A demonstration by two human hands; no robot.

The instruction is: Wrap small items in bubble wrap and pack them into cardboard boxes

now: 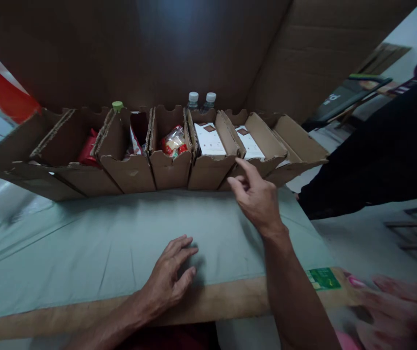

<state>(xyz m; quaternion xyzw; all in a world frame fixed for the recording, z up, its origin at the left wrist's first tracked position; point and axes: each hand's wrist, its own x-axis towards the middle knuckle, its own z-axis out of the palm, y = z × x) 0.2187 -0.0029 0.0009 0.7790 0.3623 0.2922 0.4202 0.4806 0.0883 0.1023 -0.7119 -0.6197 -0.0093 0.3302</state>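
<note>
My right hand (255, 197) hovers at the front of a row of cardboard bins, index finger and thumb apart, with nothing held. Its index fingertip is close to the front edge of the bin (212, 170) that holds a white box (209, 139). One bin to the right is a second white box (249, 142). Over the green cloth (121, 253) near the table's front, my left hand (172, 272) has its fingers spread and is empty. A clear and red food packet (175, 142) lies in the middle bin. Further left, a red packet (88, 148) shows in another bin.
Behind the bins stand two bottles with white caps (193, 97) and a green cap (117, 105). A tall brown cardboard panel (139, 53) rises at the back. At the right is a person in dark trousers (369, 155). Clear plastic (0, 199) lies at the left.
</note>
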